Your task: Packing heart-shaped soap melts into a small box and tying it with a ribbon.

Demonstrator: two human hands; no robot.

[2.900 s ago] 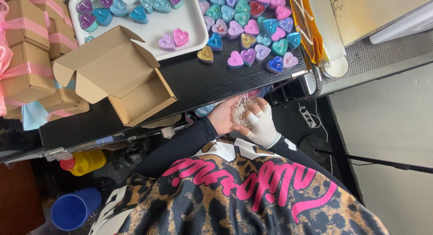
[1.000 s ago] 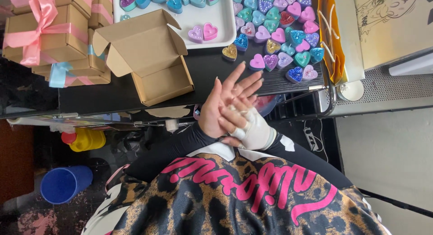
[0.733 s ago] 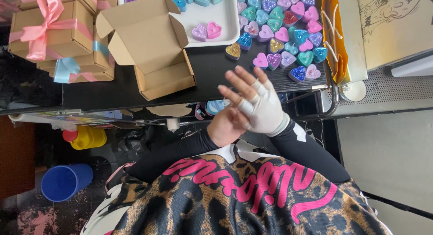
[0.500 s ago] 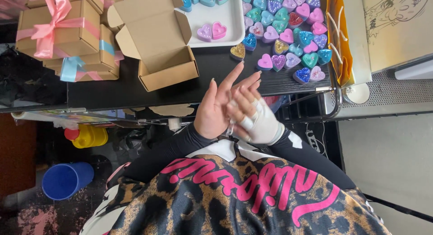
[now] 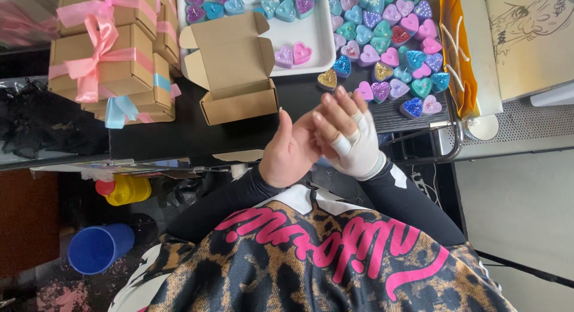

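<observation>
My left hand (image 5: 290, 149) is bare and raised in front of my chest, palm turned toward the other hand. My right hand (image 5: 351, 137), wrapped in a white bandage-like glove with the fingertips bare, rests against it, fingers spread and pointing up. Neither hand holds anything. Just beyond them on the black table (image 5: 179, 132) stands an open brown cardboard box (image 5: 233, 67), empty, flaps up. Behind it a white tray (image 5: 317, 43) carries heart-shaped candles, two pink ones (image 5: 293, 55) at its near edge.
Several glittery heart candles (image 5: 388, 55) lie loose on the table at the right, beside an orange paper bag (image 5: 457, 49). Closed brown boxes with pink ribbons (image 5: 107, 55) are stacked at the left. A blue cup (image 5: 98, 249) and a yellow bottle (image 5: 128, 189) sit below the table.
My hands rose from my lap to chest height and have been rubbing against each other, fingers shifting. The view tilted slightly, bringing the ribboned boxes further in.
</observation>
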